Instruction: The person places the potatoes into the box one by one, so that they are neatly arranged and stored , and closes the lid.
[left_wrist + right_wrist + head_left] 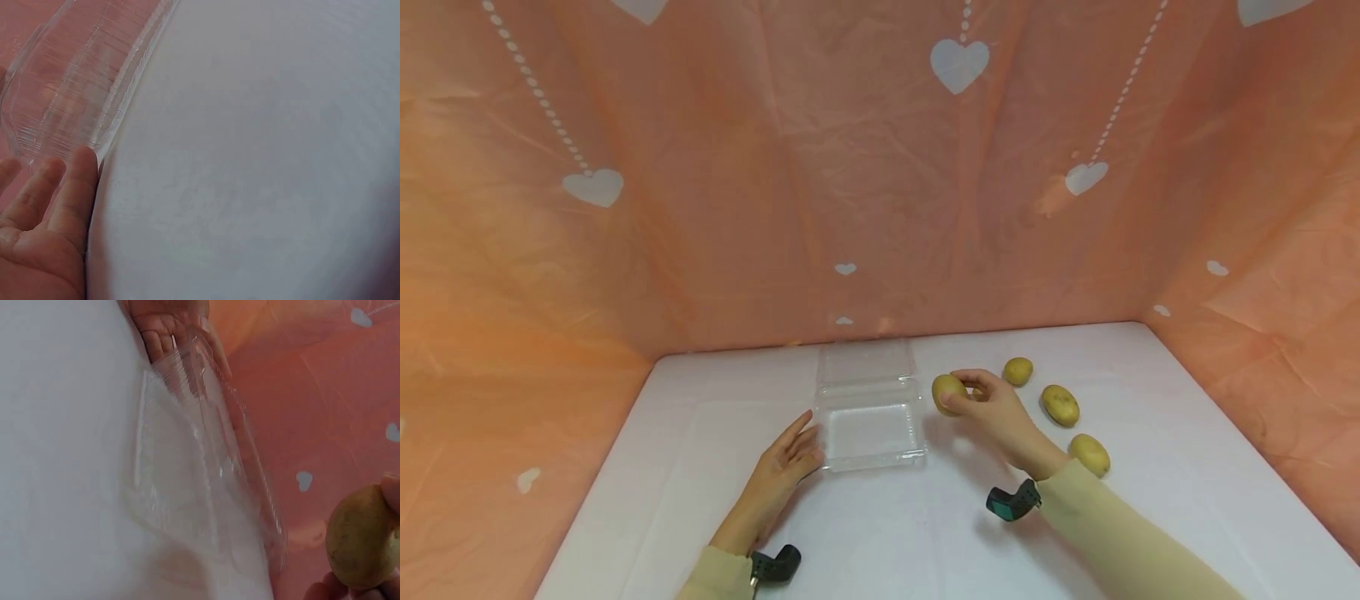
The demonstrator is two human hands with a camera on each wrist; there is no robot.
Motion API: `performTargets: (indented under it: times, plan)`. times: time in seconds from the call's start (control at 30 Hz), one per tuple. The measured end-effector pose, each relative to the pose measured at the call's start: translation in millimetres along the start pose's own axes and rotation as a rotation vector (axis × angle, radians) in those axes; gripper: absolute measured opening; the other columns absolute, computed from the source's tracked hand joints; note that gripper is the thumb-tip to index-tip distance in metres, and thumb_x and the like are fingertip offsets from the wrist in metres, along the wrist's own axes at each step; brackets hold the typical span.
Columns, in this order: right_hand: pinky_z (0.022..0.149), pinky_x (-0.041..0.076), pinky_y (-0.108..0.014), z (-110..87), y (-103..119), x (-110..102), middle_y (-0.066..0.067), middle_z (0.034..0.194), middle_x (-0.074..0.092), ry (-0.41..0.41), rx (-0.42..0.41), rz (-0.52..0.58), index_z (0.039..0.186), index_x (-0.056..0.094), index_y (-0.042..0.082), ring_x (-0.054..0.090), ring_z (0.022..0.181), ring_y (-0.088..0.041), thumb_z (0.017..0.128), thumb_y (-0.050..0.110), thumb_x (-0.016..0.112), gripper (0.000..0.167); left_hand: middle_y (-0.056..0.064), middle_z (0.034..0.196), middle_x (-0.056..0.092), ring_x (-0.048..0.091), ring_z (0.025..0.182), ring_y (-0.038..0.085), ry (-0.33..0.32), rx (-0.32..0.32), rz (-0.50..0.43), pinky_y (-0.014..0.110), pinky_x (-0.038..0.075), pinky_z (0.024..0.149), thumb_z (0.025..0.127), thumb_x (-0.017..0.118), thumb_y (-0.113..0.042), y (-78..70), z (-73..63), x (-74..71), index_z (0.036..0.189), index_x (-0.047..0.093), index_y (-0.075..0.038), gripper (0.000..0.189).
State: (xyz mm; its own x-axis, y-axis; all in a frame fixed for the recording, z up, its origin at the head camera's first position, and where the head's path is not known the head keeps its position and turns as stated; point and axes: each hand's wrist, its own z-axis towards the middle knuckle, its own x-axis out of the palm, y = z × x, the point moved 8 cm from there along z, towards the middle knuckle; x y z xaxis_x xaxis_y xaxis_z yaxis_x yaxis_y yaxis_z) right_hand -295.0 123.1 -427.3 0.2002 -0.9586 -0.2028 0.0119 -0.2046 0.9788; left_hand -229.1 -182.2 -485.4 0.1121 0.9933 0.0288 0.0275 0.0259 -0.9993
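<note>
Hands [777, 472] [1003, 418] reach over white tabletop [880, 533] amid orange sheeting [865, 200].

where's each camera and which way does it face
Head: on the head, facing forward and down at the clear container; left hand, right hand, sleeves show.
Left wrist: on that wrist, facing the container's edge and white tabletop; left fingers show.
Right wrist: on that wrist, facing across the container; right fingers and the left hand show.
Head and right wrist share the held potato and left hand.
</note>
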Motion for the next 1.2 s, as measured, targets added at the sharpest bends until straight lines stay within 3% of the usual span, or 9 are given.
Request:
performTargets:
  times: [0.17,0.6,0.87,1.2]
  plan:
    - [0.093,0.048,-0.048,5.4,7,21,-0.010,0.127,0.057,0.013,0.004,0.044,0.127,0.057,0.010,0.062,0.104,-0.023,0.083,0.031,0.078,0.053,0.023,0.149,0.035,0.034,0.136,0.036,0.007,-0.002,0.004,0.022,0.043,0.097,0.092,0.065,-0.009,-2.0,-0.9,0.9,0.152,0.029,-0.009,0.069]
    - [0.084,0.054,-0.045,19.3,14,81,-0.012,0.123,0.057,0.004,0.024,0.099,0.125,0.058,0.004,0.063,0.099,-0.021,0.082,0.027,0.078,0.053,0.022,0.149,0.036,0.036,0.136,0.035,-0.008,-0.012,0.000,0.023,0.043,0.097,0.092,0.065,-0.009,0.6,-1.0,-0.3,0.151,0.031,-0.011,0.067]
    - [0.073,0.054,-0.028,30.3,13,109,-0.013,0.112,0.060,-0.006,-0.001,-0.068,0.120,0.059,-0.001,0.058,0.097,-0.023,0.082,0.032,0.078,0.054,0.021,0.149,0.037,0.037,0.135,0.034,-0.014,-0.029,0.012,0.024,0.043,0.098,0.092,0.065,-0.011,1.1,-1.1,-0.4,0.151,0.032,-0.012,0.068]
    - [0.080,0.049,-0.033,32.3,13,130,-0.011,0.101,0.060,0.000,-0.011,-0.176,0.112,0.059,-0.003,0.056,0.091,-0.022,0.078,0.028,0.079,0.050,0.021,0.148,0.038,0.036,0.136,0.034,-0.017,-0.024,0.019,0.028,0.043,0.099,0.093,0.065,-0.012,0.9,-1.7,-0.2,0.152,0.030,-0.011,0.069]
